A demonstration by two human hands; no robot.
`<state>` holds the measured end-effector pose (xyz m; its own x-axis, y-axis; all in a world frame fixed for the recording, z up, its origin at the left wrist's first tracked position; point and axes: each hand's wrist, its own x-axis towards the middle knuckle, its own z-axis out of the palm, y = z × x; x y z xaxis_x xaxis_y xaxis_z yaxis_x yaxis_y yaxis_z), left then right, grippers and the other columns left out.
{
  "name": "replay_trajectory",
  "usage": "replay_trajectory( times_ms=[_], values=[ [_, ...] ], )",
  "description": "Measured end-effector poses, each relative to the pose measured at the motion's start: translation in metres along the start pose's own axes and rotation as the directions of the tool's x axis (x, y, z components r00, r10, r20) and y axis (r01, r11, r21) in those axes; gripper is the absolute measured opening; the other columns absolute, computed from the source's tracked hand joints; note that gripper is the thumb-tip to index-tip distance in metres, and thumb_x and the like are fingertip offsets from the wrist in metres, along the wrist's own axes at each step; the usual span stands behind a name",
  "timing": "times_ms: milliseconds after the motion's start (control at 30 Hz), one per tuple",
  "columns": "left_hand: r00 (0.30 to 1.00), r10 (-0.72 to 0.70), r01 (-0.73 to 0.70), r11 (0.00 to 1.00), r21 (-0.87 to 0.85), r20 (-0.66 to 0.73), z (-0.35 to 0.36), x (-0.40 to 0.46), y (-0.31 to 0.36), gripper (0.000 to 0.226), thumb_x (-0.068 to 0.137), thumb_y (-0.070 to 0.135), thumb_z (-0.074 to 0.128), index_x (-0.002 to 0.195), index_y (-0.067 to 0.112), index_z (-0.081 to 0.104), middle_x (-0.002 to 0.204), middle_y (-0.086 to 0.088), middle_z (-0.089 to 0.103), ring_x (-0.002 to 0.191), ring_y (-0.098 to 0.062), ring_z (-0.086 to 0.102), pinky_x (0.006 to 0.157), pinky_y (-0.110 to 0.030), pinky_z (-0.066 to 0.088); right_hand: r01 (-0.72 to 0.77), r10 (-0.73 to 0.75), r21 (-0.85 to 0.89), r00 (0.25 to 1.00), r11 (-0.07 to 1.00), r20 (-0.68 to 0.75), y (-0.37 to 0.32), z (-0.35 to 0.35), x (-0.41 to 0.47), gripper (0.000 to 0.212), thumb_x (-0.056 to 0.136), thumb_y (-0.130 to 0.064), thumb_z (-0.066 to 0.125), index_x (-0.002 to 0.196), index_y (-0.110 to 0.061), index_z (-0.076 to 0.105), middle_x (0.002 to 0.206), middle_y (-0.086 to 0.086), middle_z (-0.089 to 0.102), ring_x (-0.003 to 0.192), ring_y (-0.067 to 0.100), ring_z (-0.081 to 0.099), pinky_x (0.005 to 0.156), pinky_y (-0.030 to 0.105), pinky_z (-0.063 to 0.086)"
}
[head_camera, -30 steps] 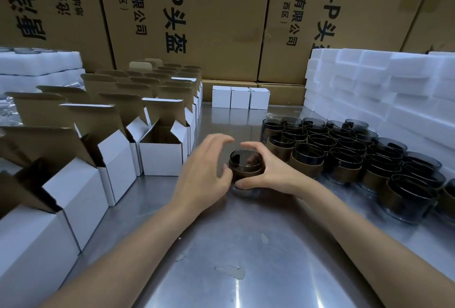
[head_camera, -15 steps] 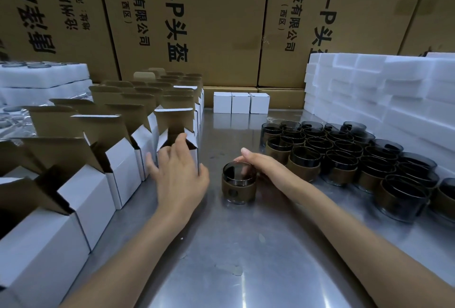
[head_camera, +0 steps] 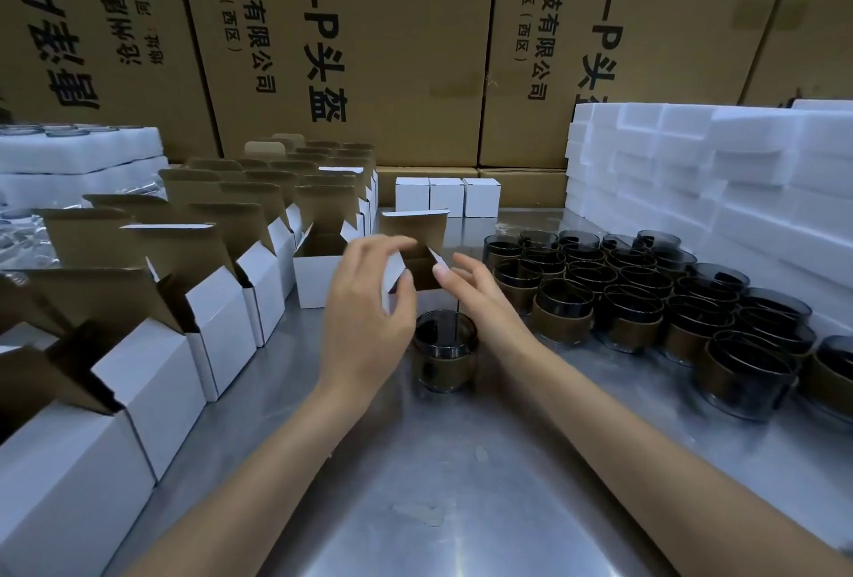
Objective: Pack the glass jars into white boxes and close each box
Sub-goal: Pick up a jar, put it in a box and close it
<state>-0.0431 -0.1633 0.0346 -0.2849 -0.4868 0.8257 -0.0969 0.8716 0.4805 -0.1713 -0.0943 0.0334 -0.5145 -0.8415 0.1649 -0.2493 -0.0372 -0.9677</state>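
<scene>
Presently: small white cardboard box with open brown-lined flaps (head_camera: 417, 253) held above steel bench (head_camera: 461, 484); left hand (head_camera: 369, 318) pinching box's left wall, right hand (head_camera: 480, 295) spread, fingertips at right flap. Dark smoked-glass jar with tan band (head_camera: 444, 352) upright directly below. Judged: jar heavy, rigid, slick, breakable; grip banded wall. Box light, crushable; hold by side walls.

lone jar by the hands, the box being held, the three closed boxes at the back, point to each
lone jar (head_camera: 444, 362), head view, on its brown band
held box (head_camera: 417, 230), head view, on its raised lid flap
closed boxes (head_camera: 446, 197), head view, front of the middle one
</scene>
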Motion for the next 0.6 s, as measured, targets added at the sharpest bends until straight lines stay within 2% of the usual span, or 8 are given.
replay_trajectory(
  times_ms=[67, 133, 267, 333, 433, 467, 533, 600],
  values=[
    [0.953, -0.295, 0.301, 0.946, -0.120, 0.068, 0.005, 0.005, -0.005, 0.048, 0.090, 0.030, 0.063, 0.136, 0.025, 0.047, 0.130, 0.018, 0.045, 0.119, 0.005, 0.043, 0.098, -0.013, 0.036, -0.020, 0.020, 0.011, 0.999, 1.000, -0.026, -0.001, 0.003, 0.003, 0.071, 0.088, -0.054, 0.055, 0.147, -0.026, 0.029, 0.149, -0.004, 0.036, 0.132, 0.011, 0.036, 0.095, 0.024, 0.029],
    [0.844, -0.505, 0.531, 0.832, -0.158, 0.178, 0.013, 0.005, -0.010, 0.065, 0.086, 0.044, 0.065, 0.143, 0.026, 0.040, 0.145, 0.011, 0.042, 0.128, -0.004, 0.040, 0.103, -0.026, 0.038, -0.053, 0.055, 0.031, 0.997, 0.998, -0.062, -0.002, 0.008, 0.006, 0.067, 0.089, -0.054, 0.054, 0.145, -0.023, 0.035, 0.146, -0.004, 0.041, 0.130, 0.010, 0.039, 0.094, 0.022, 0.031],
    [0.803, -0.584, 0.593, 0.760, -0.266, 0.121, 0.027, 0.005, -0.011, 0.059, 0.086, 0.050, 0.061, 0.136, 0.019, 0.054, 0.139, 0.004, 0.054, 0.122, -0.006, 0.047, 0.098, -0.022, 0.039, -0.042, 0.047, 0.038, 0.993, 0.998, -0.111, -0.003, 0.010, 0.009, 0.050, 0.092, -0.050, 0.052, 0.132, -0.021, 0.054, 0.127, -0.008, 0.057, 0.099, -0.004, 0.051, 0.070, 0.008, 0.036],
    [0.775, -0.624, 0.619, 0.716, -0.323, 0.103, 0.030, 0.003, -0.011, 0.050, 0.094, 0.047, 0.049, 0.134, 0.017, 0.056, 0.135, 0.000, 0.057, 0.125, -0.012, 0.050, 0.103, -0.027, 0.040, -0.038, 0.044, 0.050, 0.989, 0.998, -0.140, -0.002, 0.008, 0.011, 0.048, 0.093, -0.050, 0.049, 0.131, -0.022, 0.055, 0.114, -0.015, 0.056, 0.088, -0.012, 0.048, 0.068, 0.007, 0.035],
    [0.704, -0.696, 0.684, 0.608, -0.404, 0.143, 0.030, 0.002, -0.014, 0.042, 0.103, 0.035, 0.033, 0.143, 0.023, 0.041, 0.146, -0.001, 0.045, 0.133, -0.020, 0.042, 0.110, -0.044, 0.038, -0.096, 0.111, 0.082, 0.973, 0.992, -0.200, 0.002, 0.006, 0.014, 0.047, 0.097, -0.049, 0.038, 0.129, -0.020, 0.055, 0.113, -0.013, 0.053, 0.102, 0.002, 0.050, 0.088, 0.023, 0.039],
    [0.696, -0.701, 0.688, 0.589, -0.424, 0.156, 0.029, 0.002, -0.016, 0.041, 0.103, 0.031, 0.032, 0.144, 0.029, 0.036, 0.150, 0.001, 0.039, 0.136, -0.020, 0.039, 0.111, -0.045, 0.037, -0.133, 0.169, 0.169, 0.961, 0.977, -0.221, 0.002, 0.005, 0.013, 0.043, 0.098, -0.047, 0.034, 0.116, -0.018, 0.061, 0.110, -0.009, 0.060, 0.099, 0.008, 0.056, 0.087, 0.027, 0.045],
    [0.702, -0.686, 0.684, 0.574, -0.451, 0.192, 0.027, 0.003, -0.020, 0.039, 0.104, 0.024, 0.029, 0.139, 0.038, 0.039, 0.151, 0.003, 0.037, 0.137, -0.020, 0.037, 0.111, -0.046, 0.036, -0.184, 0.265, 0.296, 0.928, 0.937, -0.263, 0.004, 0.002, 0.011, 0.039, 0.100, -0.037, 0.029, 0.088, -0.019, 0.061, 0.088, -0.001, 0.068, 0.081, 0.013, 0.062, 0.070, 0.027, 0.051],
    [0.704, -0.668, 0.684, 0.548, -0.482, 0.240, 0.026, 0.004, -0.021, 0.037, 0.104, 0.020, 0.027, 0.119, 0.043, 0.051, 0.143, 0.004, 0.044, 0.133, -0.019, 0.042, 0.109, -0.042, 0.039, -0.225, 0.307, 0.299, 0.913, 0.927, -0.267, 0.004, 0.000, 0.008, 0.035, 0.101, -0.030, 0.028, 0.080, -0.021, 0.055, 0.082, 0.001, 0.065, 0.081, 0.016, 0.061, 0.073, 0.030, 0.052]
  ],
)
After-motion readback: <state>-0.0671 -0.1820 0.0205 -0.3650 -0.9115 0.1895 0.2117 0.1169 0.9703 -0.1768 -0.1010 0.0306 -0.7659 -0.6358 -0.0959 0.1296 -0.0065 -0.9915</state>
